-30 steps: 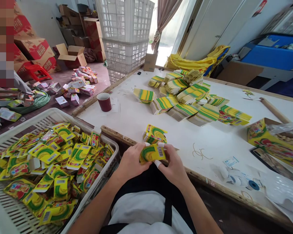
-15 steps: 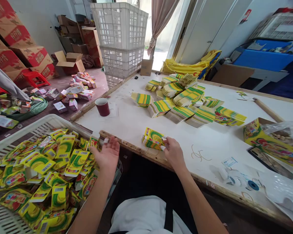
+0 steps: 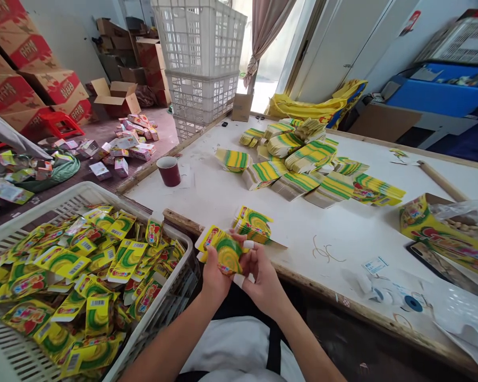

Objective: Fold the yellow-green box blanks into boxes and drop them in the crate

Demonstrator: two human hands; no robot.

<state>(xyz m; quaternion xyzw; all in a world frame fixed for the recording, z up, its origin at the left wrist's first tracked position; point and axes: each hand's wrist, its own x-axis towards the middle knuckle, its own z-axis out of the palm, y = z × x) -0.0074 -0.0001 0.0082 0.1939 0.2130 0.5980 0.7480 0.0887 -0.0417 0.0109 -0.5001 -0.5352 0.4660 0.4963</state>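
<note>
Over the table's front edge I hold a small yellow and green printed carton [image 3: 226, 252]. My left hand [image 3: 217, 278] grips it from the left, the thumb lying on its printed face. At its right end are the fingers of my right hand [image 3: 263, 278], closed about that edge; white covers show on the thumb and a fingertip. Just behind sits a small stack of flat yellow cartons [image 3: 254, 223] on the table. On my left, a white plastic basket [image 3: 149, 323] holds many similar yellow cartons [image 3: 97, 313].
Bundles of flat cartons [image 3: 302, 159] lie across the white table [image 3: 211, 199]. A maroon mug [image 3: 169, 172] stands at the left. To the right are rubber bands [image 3: 321, 249], a phone [image 3: 442, 268], a printed yellow box [image 3: 442, 231] and a tape roll [image 3: 413, 303].
My left hand has come from beside the basket to the table edge. A carton has left the stack and is now between both hands. Basket cartons near the front have shifted.
</note>
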